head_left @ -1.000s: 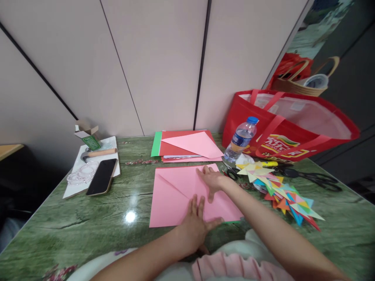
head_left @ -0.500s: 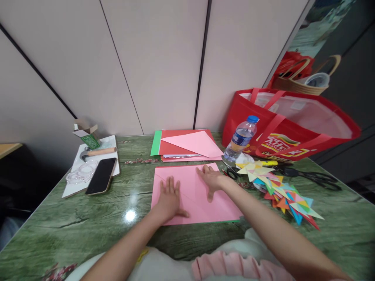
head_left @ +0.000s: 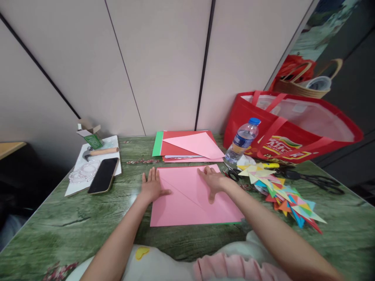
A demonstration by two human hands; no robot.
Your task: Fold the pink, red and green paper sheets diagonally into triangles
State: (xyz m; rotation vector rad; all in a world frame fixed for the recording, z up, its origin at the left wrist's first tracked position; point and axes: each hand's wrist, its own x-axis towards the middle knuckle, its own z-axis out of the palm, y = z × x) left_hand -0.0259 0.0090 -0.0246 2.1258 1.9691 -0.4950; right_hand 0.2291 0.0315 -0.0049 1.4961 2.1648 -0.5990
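Note:
A pink sheet of paper [head_left: 187, 203] lies flat on the green marbled table, with a slanting crease across it. Slivers of red and green paper show from beneath at its edges. My left hand [head_left: 151, 186] rests at the sheet's left edge, fingers stretched out and thumb lying over the paper. On its upper right part lies my right hand [head_left: 213, 182], thumb spread away and fingers partly bent, holding nothing. Just behind the sheet is a stack of coloured paper [head_left: 175, 134], topped by a folded pink piece [head_left: 197, 144].
At right stand a water bottle [head_left: 243, 140] and a red bag [head_left: 269, 125]. Folded paper pieces [head_left: 281, 191], small scissors [head_left: 233, 173] and larger black scissors [head_left: 316, 181] lie nearby. At left are a phone [head_left: 103, 175], a hammer [head_left: 101, 151] and a small green box [head_left: 91, 137].
My left hand has moved left, from the middle of the pink sheet to its left edge. My right hand has stayed nearly in place on the paper.

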